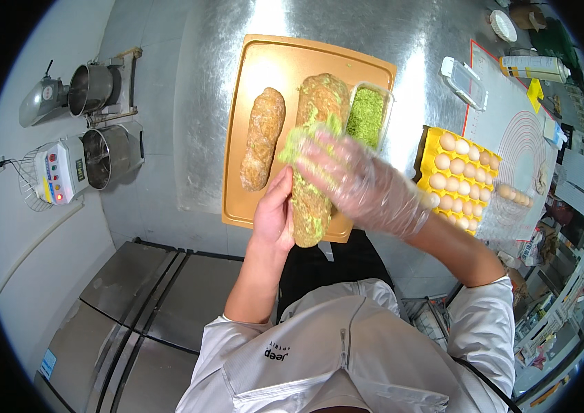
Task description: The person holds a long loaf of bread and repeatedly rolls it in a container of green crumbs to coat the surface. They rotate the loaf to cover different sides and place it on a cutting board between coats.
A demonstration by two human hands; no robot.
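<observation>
My left hand (274, 209), bare, grips a brown crusty bread loaf (311, 222) by its left side, over the near edge of a gold baking tray (292, 57). Green flakes cling to the crust. My right hand (346, 173), in a clear plastic glove and blurred, lies over the bread with green flakes (292, 147) at its fingertips. Beyond it shows more flecked bread (323, 95); the covered middle leaves unclear whether this is one loaf or two. A plain, flour-dusted loaf (263, 137) rests on the tray's left. Green flakes (366, 116) fill a clear plastic container (387, 113) at the right.
The tray lies on a steel worktable (209, 93). To the right are a yellow tray of eggs (434, 139), a clear lid (463, 82), a marked baking mat (524, 142) and a spray can (534, 68). Two mixers with steel bowls (90, 90) stand at the left.
</observation>
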